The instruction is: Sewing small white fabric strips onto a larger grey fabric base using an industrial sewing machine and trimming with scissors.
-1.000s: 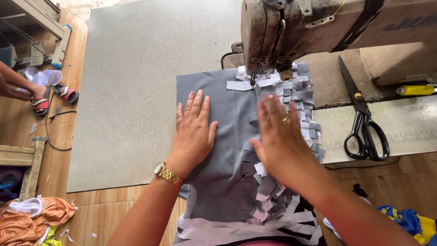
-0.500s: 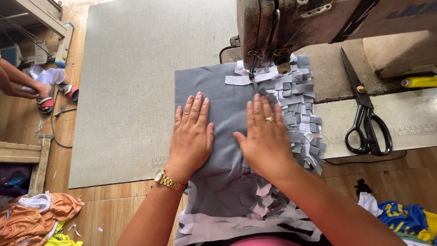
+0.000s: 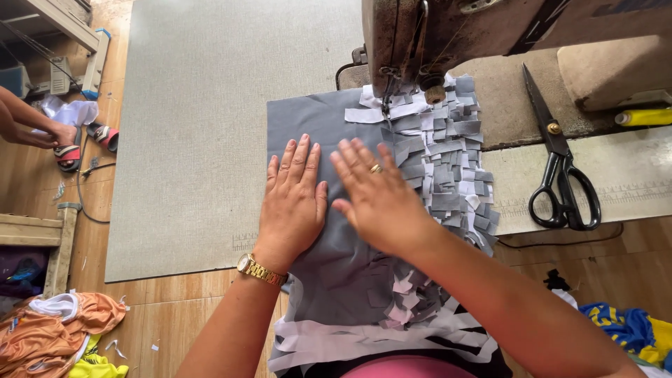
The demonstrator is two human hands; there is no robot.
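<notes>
I keep both hands, left hand (image 3: 292,199) and right hand (image 3: 378,199), open and flat, pressing the grey cloth (image 3: 329,280) evenly toward the needle (image 3: 386,105).

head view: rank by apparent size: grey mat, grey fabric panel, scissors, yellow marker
1. Grey mat
2. Grey fabric panel, partly hidden under the left hand and right hand
3. Black scissors
4. Yellow marker, cut off by the frame edge
</notes>
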